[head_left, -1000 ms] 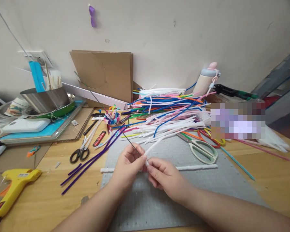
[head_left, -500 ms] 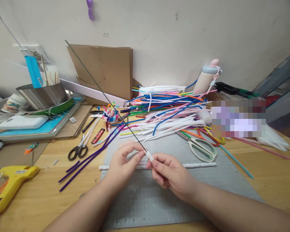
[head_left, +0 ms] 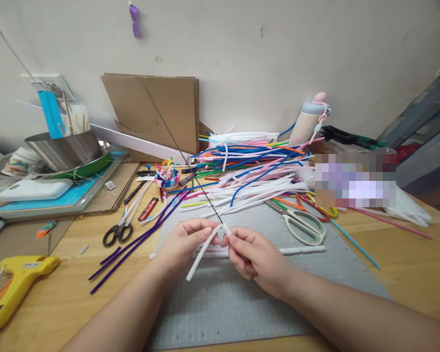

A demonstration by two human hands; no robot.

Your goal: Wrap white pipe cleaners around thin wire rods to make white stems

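Note:
A thin dark rod (head_left: 183, 155) slants up and left from a white wrapped piece (head_left: 226, 230) at its lower end. My right hand (head_left: 256, 256) pinches that wrapped end between thumb and fingers. Close beside it on the left, my left hand (head_left: 188, 244) is closed on a white strip (head_left: 200, 260), whose free end hangs down over the hand. Behind both hands a long white pipe cleaner (head_left: 300, 250) lies across the grey cutting mat (head_left: 234, 313).
Bundled pipe cleaners (head_left: 256, 166) lie behind the mat. Green-handled scissors (head_left: 305, 227) rest at its right, black scissors (head_left: 118, 233) and purple pipe cleaners (head_left: 139, 242) at its left. A yellow glue gun (head_left: 18, 278) lies far left, below a metal bowl (head_left: 66, 149).
The white strip's free end now shows hanging over my left hand. The rod has turned more upright, its upper tip shifting right. My right hand still pinches the wrapped end.

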